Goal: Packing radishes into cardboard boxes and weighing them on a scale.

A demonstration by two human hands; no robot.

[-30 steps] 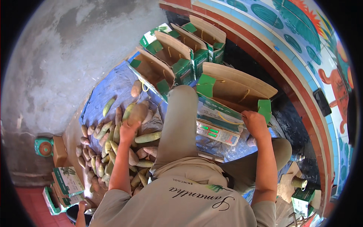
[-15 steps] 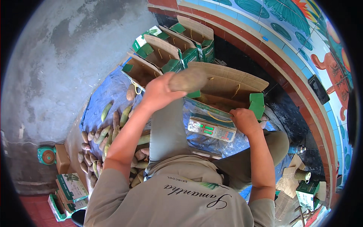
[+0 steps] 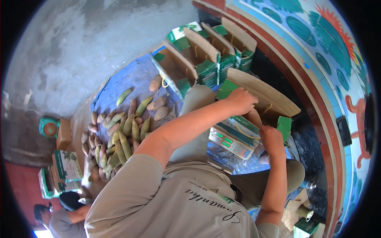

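Observation:
A cardboard carton with green outer sides (image 3: 278, 93) sits open in front of me on a digital scale (image 3: 231, 142) with lit green displays. My left hand (image 3: 241, 101) is over its opening, fingers closed round a brown, elongated root-like vegetable (image 3: 253, 117) that slants down into it. Most of the carton's inside is hidden by my hands and its near wall. At the near right rim, my right hand (image 3: 272, 139) is closed on the carton's edge, close to the vegetable's lower end.
Green and brown elongated vegetables (image 3: 127, 127) lie piled on a blue tarp (image 3: 115, 93) at my left. Several open cartons (image 3: 202, 49) stand in a row beyond my knee. A tiled wall (image 3: 293, 63) curves along the right. Another person (image 3: 65, 222) is at lower left.
My left hand has carried the brown vegetable rightward, from above my knee to the carton's opening. My right hand stays at the carton's near rim. The view has shifted, showing more of the pile.

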